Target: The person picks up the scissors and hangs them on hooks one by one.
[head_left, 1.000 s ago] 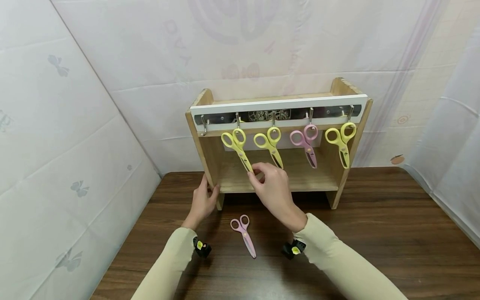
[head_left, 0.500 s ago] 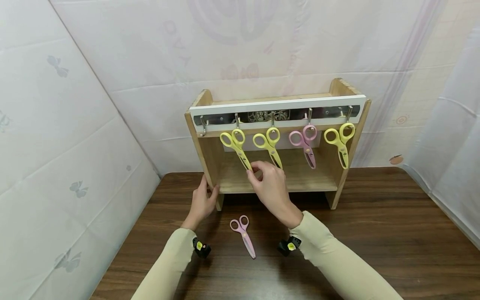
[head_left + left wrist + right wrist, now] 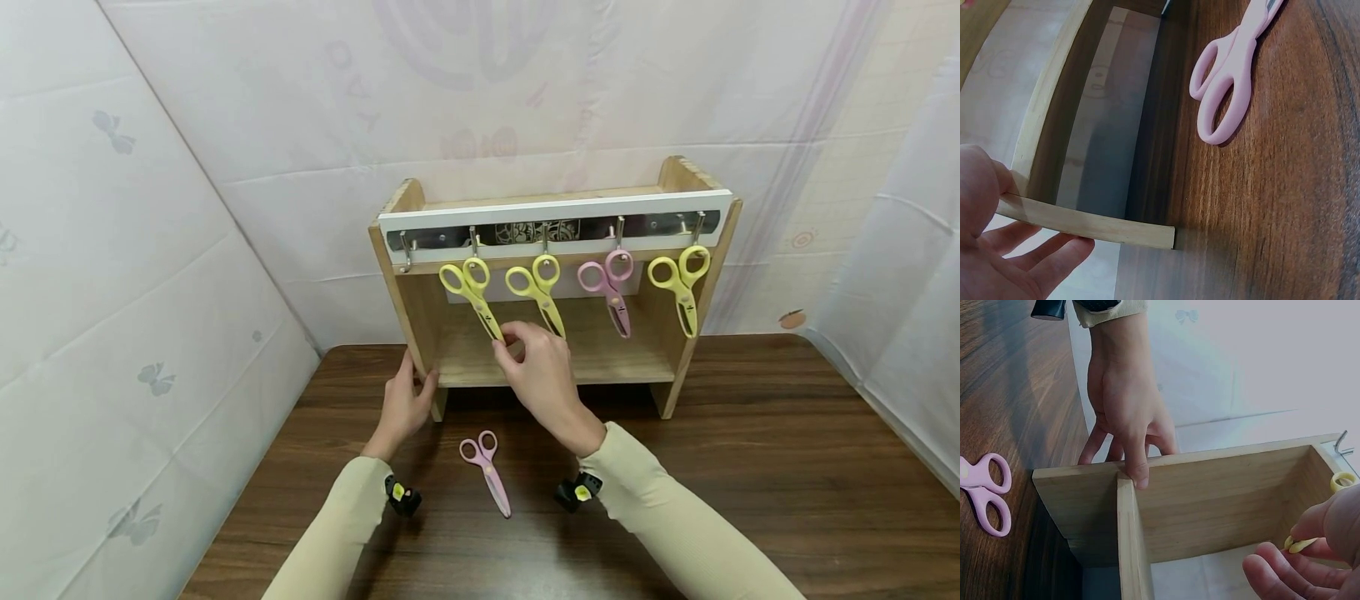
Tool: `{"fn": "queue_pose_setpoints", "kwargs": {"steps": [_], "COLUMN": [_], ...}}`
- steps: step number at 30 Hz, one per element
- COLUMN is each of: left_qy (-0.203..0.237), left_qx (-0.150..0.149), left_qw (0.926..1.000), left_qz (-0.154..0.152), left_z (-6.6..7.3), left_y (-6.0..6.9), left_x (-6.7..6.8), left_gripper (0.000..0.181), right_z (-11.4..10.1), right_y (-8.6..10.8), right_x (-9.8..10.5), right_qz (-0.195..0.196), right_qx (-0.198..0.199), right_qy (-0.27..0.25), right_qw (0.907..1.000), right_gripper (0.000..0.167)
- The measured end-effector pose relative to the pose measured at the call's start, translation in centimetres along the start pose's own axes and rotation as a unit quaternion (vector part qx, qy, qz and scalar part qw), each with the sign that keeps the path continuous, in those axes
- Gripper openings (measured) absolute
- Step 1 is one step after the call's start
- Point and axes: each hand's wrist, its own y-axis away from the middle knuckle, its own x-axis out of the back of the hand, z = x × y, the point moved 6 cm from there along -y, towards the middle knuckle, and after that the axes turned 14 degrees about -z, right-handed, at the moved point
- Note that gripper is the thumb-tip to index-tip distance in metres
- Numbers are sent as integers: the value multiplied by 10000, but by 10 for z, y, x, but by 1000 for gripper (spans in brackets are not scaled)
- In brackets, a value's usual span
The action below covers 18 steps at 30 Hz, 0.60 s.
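Note:
In the head view my right hand [image 3: 546,379] pinches the blade tip of yellow scissors [image 3: 474,292], which hang tilted by one loop from a hook on the rack. Thumb and fingertips meet on the tip in the right wrist view too. My left hand [image 3: 405,408] grips the left side panel of the wooden shelf [image 3: 622,358], thumb at the inner board and fingers against the outside face. Further right hang yellow scissors [image 3: 537,289], purple scissors [image 3: 610,289] and another yellow pair [image 3: 681,287]. Pink scissors [image 3: 489,471] lie on the table in front.
Across the shelf's top front runs a white hook rack [image 3: 442,223] with several metal hooks. The leftmost hook [image 3: 406,252] bears nothing. A dark wood table [image 3: 757,467] carries the shelf. Pale patterned cloth [image 3: 262,83] covers the walls behind and at the left.
The view shifts very slightly, and the right wrist moves a little to the left. Both hands keep their holds; the scissors hang as before.

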Motion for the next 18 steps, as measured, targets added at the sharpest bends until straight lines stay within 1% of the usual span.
{"fn": "queue_pose_setpoints", "kwargs": {"steps": [3,5,7,10,12,14,16,18], "left_qy": [-6,-2,0,19,27,26,15,-6], "left_qx": [-1,-27,-65,-100,-102,-73,-68,-68], "left_qw": [10000,10000,10000,9999,9999,10000,10000,10000], "left_qz": [1,16,36,45,49,53,61,68], "left_z": [0,0,0,1,1,1,0,-1], "left_y": [0,0,0,1,1,1,1,0], "left_x": [-1,-1,-2,-2,-1,-1,-1,-1], "left_gripper": [52,52,51,51,50,50,51,51], "right_z": [0,1,3,7,11,15,19,22], "right_y": [0,0,1,6,11,18,27,36], "right_x": [1,1,1,-1,-4,-8,-14,-21], "right_qz": [-30,-127,-303,-735,-1082,-1436,-1744,-2002], "right_qx": [-28,-91,-189,-466,-696,-917,-1104,-1195], "right_qy": [13,19,30,40,102,180,300,424], "right_qw": [10000,9999,9994,9962,9916,9852,9780,9715], "right_gripper": [13,17,26,44,54,61,63,63]}}
